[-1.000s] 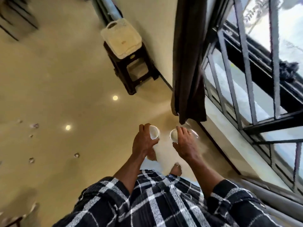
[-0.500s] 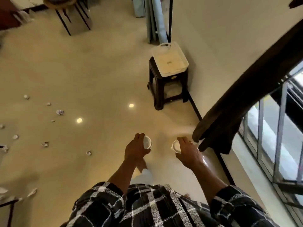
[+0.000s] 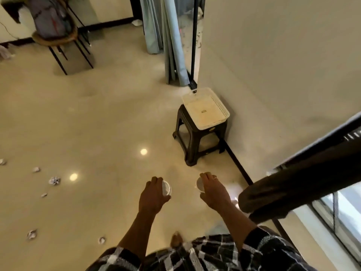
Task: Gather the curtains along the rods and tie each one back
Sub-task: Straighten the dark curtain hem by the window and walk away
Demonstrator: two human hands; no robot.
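My left hand (image 3: 153,196) grips a small white cup (image 3: 166,188) above the floor. My right hand (image 3: 214,189) grips a second white cup (image 3: 199,184) a short way to the right. A dark brown curtain (image 3: 293,184) hangs bunched at the right, its lower end just right of my right hand, beside the barred window (image 3: 336,210). Farther off, a pale blue curtain (image 3: 168,38) hangs gathered at a doorway. Neither hand touches a curtain.
A dark plastic stool (image 3: 197,137) with a white basket (image 3: 206,108) on it stands against the wall ahead. Several crumpled paper scraps (image 3: 54,180) lie on the glossy floor at the left. A round stool (image 3: 58,40) carrying a bag stands at the far left.
The view has swung left and away from the window, showing more of the floor and the doorway. Both hands keep hold of their cups and stay the same distance apart.
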